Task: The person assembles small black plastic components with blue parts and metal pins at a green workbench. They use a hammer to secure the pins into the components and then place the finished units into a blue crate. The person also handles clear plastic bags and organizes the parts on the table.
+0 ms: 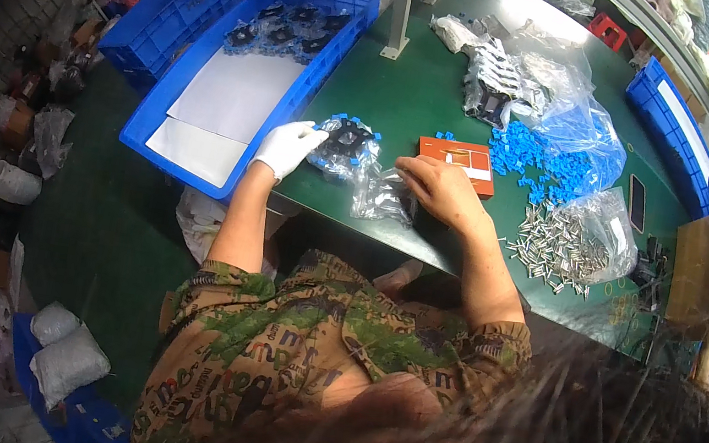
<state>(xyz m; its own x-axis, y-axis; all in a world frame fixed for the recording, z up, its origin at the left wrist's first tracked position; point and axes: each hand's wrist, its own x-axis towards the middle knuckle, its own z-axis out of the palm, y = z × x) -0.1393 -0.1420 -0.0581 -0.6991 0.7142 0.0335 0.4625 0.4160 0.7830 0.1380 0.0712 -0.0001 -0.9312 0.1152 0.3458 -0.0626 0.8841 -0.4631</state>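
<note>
My left hand [289,149], in a white glove, has its fingers closed at the left edge of a flat black plate [350,140] with blue pieces at its corners and clear plastic film around it. Right of the plate, a crinkled clear plastic bag [377,195] with something dark in it lies near the table's front edge. My bare right hand [443,191] is over the bag's right side, fingers curled and pressed together; what they pinch is too small to make out. Just beyond that hand stands an orange box [466,160].
Loose blue clips [536,158] and a pile of silver screws [559,249] lie to the right on the green table [355,73], with a phone [636,203] beyond. A blue crate [283,117] holding several wrapped black plates stands left. A metal post [401,6] rises behind.
</note>
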